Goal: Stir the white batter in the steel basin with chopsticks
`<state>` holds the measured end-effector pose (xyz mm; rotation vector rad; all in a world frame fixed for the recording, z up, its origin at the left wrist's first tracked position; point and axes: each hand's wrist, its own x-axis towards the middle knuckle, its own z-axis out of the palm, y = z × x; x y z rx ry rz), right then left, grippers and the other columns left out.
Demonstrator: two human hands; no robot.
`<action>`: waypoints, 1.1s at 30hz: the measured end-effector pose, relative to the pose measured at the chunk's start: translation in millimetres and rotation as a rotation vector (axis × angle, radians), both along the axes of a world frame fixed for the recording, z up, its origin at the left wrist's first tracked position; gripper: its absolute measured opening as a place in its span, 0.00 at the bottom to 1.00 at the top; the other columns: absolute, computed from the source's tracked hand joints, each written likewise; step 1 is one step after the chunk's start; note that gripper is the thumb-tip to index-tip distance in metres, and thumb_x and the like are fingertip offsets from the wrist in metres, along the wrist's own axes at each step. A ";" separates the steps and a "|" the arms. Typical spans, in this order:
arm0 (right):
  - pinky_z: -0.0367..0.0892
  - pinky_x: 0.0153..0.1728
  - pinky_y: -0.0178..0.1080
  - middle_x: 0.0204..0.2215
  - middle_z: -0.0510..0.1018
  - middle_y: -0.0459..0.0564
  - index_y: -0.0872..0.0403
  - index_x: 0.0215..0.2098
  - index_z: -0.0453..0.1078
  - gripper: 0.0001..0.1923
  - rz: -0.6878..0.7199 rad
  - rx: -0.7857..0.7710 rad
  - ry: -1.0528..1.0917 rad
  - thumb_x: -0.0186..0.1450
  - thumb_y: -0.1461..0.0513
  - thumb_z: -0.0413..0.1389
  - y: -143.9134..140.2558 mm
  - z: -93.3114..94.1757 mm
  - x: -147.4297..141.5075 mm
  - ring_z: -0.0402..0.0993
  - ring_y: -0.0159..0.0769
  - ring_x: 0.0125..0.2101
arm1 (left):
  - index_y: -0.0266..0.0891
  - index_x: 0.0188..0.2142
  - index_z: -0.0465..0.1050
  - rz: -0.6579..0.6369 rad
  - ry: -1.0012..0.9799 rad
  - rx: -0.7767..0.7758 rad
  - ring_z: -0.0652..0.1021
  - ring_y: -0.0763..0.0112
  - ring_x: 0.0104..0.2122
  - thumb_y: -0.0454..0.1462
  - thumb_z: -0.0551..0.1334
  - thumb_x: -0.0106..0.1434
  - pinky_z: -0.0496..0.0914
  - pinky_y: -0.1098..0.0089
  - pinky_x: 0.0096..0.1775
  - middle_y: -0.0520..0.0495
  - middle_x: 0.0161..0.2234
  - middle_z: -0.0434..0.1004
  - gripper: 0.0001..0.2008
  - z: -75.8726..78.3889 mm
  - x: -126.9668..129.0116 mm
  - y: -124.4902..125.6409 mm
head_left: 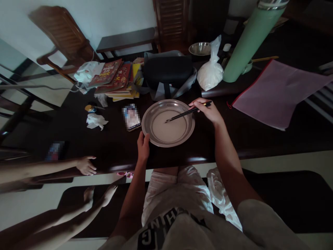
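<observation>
Left hand (143, 146): nearest the camera, thumb and fingers clamped on the near-left rim of the metal plate (148, 131), steadying it at the table edge
Right hand (209, 110): beyond the plate's far-right rim, fingers closed around a pair of dark chopsticks (186, 113)
Chopsticks' long axis: runs from the right hand down and leftward, tips resting in the pale liquid (169, 128) near the plate's middle
Plate: round, shallow, lying between the two hands; the liquid spreads thinly across its floor
Which hand is nearer: the left touches the rim itself; the right reaches the liquid only through the chopsticks
Key relation: the liquid lies left of and toward the body from the right hand, straight along the sticks
Left of the left hand: a phone (131, 117) just beside the plate, a crumpled tissue (96, 121) farther out
Beyond the right hand: a white plastic bag (211, 71) and a tall green flask (249, 41), well apart
Far left: another person's hand (85, 165) resting on the table edge, apart from the plate
</observation>
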<state>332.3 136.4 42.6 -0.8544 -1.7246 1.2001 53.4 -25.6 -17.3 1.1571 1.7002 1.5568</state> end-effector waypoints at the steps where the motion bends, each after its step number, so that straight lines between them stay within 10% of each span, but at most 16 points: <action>1: 0.62 0.26 0.34 0.28 0.82 0.46 0.49 0.35 0.78 0.19 -0.045 0.006 0.015 0.62 0.45 0.57 1.0 -0.1 2.4 0.78 0.33 0.32 | 0.37 0.33 0.70 -0.002 0.000 -0.001 0.69 0.72 0.31 0.51 0.61 0.59 0.66 0.72 0.37 0.51 0.29 0.69 0.18 0.4 0.1 0.0; 33: 0.63 0.26 0.36 0.24 0.81 0.45 0.49 0.33 0.77 0.19 -0.014 -0.019 -0.010 0.63 0.44 0.55 -0.9 1.5 5.8 0.76 0.32 0.27 | 0.38 0.32 0.69 0.006 0.032 -0.010 0.68 0.72 0.30 0.51 0.59 0.59 0.65 0.72 0.36 0.52 0.29 0.67 0.17 -0.2 -0.1 -0.3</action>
